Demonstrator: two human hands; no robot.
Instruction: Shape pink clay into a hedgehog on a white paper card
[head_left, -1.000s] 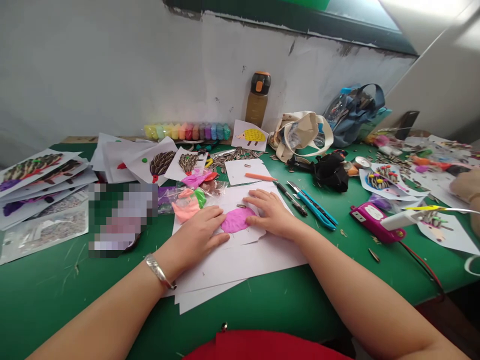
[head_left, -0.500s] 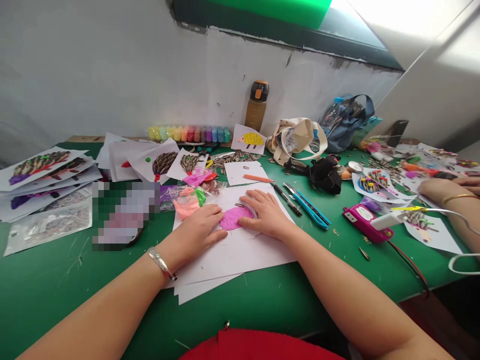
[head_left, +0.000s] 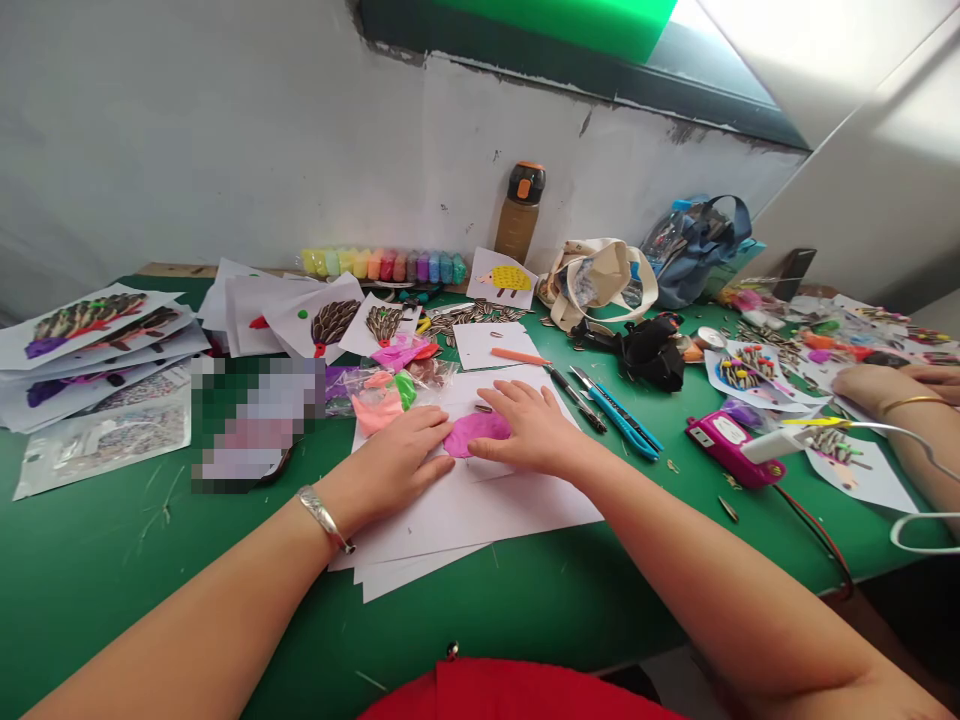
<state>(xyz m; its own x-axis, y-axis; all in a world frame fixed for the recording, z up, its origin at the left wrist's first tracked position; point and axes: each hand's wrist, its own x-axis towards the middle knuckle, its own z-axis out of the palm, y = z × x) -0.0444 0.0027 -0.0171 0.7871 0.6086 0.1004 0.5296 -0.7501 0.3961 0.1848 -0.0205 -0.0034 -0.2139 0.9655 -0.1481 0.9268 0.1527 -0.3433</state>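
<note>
A flattened purple piece of modelling clay (head_left: pixel 466 436) lies on white paper (head_left: pixel 450 510) between my hands. My left hand (head_left: pixel 409 450) rests flat on the paper, its fingertips at the clay's left edge. With fingers spread, my right hand (head_left: pixel 536 428) is over the clay's right side, the thumb across it; whether it presses down I cannot tell. A sunflower seed (head_left: pixel 484 408) lies at the clay's upper edge. Just beyond my left hand are bagged lumps of coral and green clay (head_left: pixel 382 400).
An orange clay tool (head_left: pixel 517 356), a pen (head_left: pixel 577 400) and a blue craft knife (head_left: pixel 615 412) lie to the right. Seeds (head_left: pixel 480 315) are heaped behind. Finished seed pictures (head_left: pixel 90 318) are stacked left. A magenta device (head_left: pixel 735 450) and another person's arm (head_left: pixel 892 410) are at right.
My right hand has lifted slightly and shifted a little to the right, its fingers bending more. My left hand stays in place on the paper. The view has shifted slightly.
</note>
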